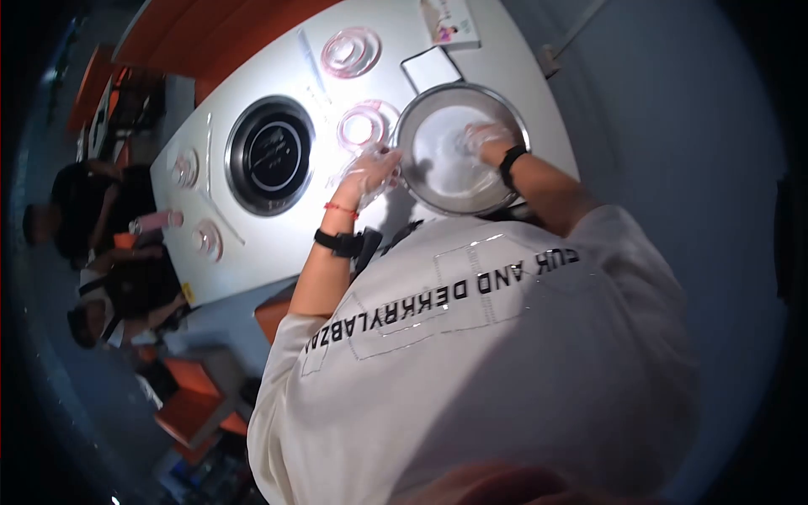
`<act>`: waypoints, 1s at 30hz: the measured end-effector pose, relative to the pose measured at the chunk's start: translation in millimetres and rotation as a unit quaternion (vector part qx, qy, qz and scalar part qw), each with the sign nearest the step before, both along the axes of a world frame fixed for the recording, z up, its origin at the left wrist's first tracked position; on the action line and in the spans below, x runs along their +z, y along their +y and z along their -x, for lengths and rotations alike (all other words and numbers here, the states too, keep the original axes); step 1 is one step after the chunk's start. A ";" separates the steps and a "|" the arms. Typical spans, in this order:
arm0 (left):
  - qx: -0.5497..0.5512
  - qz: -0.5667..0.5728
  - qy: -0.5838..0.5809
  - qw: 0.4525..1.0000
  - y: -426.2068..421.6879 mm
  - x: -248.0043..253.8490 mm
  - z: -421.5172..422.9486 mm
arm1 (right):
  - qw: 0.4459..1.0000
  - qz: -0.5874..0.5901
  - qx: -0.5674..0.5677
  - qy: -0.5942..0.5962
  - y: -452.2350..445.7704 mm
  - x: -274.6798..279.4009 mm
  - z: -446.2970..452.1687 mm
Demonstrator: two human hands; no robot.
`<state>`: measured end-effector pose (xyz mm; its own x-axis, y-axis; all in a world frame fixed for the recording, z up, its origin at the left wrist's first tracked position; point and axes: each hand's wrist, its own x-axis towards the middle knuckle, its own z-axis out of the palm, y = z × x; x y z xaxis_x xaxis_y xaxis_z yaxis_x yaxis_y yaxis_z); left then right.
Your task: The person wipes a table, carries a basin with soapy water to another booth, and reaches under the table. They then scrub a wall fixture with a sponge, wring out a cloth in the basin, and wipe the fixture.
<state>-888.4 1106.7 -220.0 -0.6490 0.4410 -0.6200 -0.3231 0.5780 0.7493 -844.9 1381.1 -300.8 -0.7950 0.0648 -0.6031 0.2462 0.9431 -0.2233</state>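
Observation:
A large round metal bowl [406, 181] stands at the table's right end, with white material [450, 164] spread over its bottom. My left hand [372, 172], in a clear plastic glove, is at the bowl's left rim with its fingers closed on the edge. Inside the bowl, toward its right side, is my right hand [490, 141], also gloved in clear plastic. Its fingers point left over the white material; glare and the glove blur their tips, so their grip cannot be made out.
On the white table [337, 227] are pink-rimmed dishes [362, 128], a black round pan [271, 156] set in the top, a white square item [431, 71] and a booklet [450, 23]. A pink bottle [156, 221] lies near two other people [80, 202] at the far left.

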 end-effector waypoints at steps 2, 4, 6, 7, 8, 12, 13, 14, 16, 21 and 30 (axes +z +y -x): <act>-0.053 0.154 0.092 0.982 -8.6 -31.0 3.6 | 0.999 -0.020 0.045 -0.015 8.7 8.5 12.4; -0.069 0.180 0.059 0.980 -3.3 -29.4 -3.8 | 1.000 -0.017 0.005 0.015 16.7 -3.5 19.0; -0.033 0.096 -0.103 0.989 3.4 -20.7 -14.1 | 0.999 -0.003 -0.049 0.019 24.2 -16.5 19.4; 0.000 0.036 -0.181 0.983 4.4 -32.5 -15.8 | 0.997 0.010 -0.082 0.009 24.5 -24.0 18.1; 0.003 0.026 -0.179 0.984 6.0 -41.9 -18.7 | 0.993 0.023 -0.116 0.001 24.9 -29.0 15.7; 0.047 -0.003 -0.163 0.985 26.3 -71.5 -20.2 | 1.000 0.014 -0.014 -0.017 27.9 -18.6 0.0; 0.044 -0.002 -0.166 0.985 32.0 -69.3 -21.7 | 0.998 0.032 -0.057 -0.019 27.3 -13.9 -2.4; 0.042 -0.001 -0.167 0.985 38.7 -67.0 -21.8 | 0.994 0.050 -0.099 -0.020 27.2 -8.5 -4.1; 0.050 -0.019 -0.176 0.983 43.8 -72.5 -22.4 | 0.981 0.072 -0.178 -0.005 24.8 5.4 -4.4; 0.021 -0.005 -0.134 0.991 73.4 -48.7 -19.0 | 0.949 0.069 -0.308 -0.005 53.0 -6.7 2.9; 0.049 -0.052 -0.177 0.982 106.9 -49.5 -9.1 | 0.999 -0.017 0.019 -0.047 98.0 -70.9 7.5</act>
<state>-879.3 1213.7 -269.4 -0.4441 0.4600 -0.7689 -0.6245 0.4565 0.6337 -852.4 1479.0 -371.6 -0.7377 0.0566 -0.6727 0.2279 0.9589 -0.1692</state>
